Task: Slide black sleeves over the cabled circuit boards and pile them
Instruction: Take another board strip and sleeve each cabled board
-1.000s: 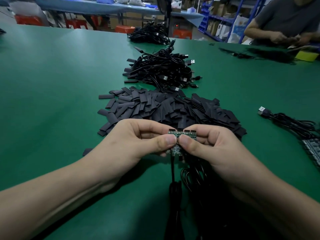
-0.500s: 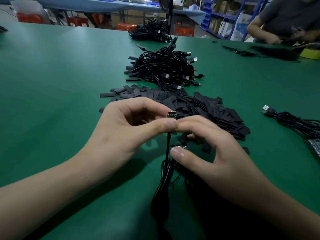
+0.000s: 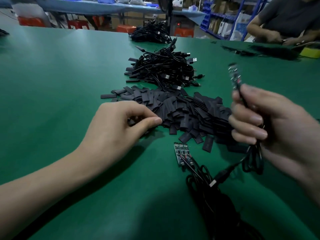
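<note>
My right hand (image 3: 270,122) grips a black cable (image 3: 254,158) in its fist. That cable's circuit board (image 3: 233,73) sticks up above the fist, blurred, and its USB plug (image 3: 214,182) dangles below. My left hand (image 3: 121,129) lies at the left edge of the heap of black sleeves (image 3: 187,110), thumb against curled fingers, pinching a sleeve there. A small panel of bare circuit boards (image 3: 181,153) rests on the green table (image 3: 60,87) between my hands. Their cables (image 3: 213,205) trail toward me.
A pile of sleeved cables (image 3: 164,70) sits behind the sleeve heap, and another cable bundle (image 3: 150,34) lies farther back. Across the table at the right another person (image 3: 285,18) works beside black strips (image 3: 268,51) and a yellow object (image 3: 310,52).
One board has been snapped off the panel, which now lies on the table. My right hand has lifted to the right with that cabled board. My left hand has moved left to the sleeve heap.
</note>
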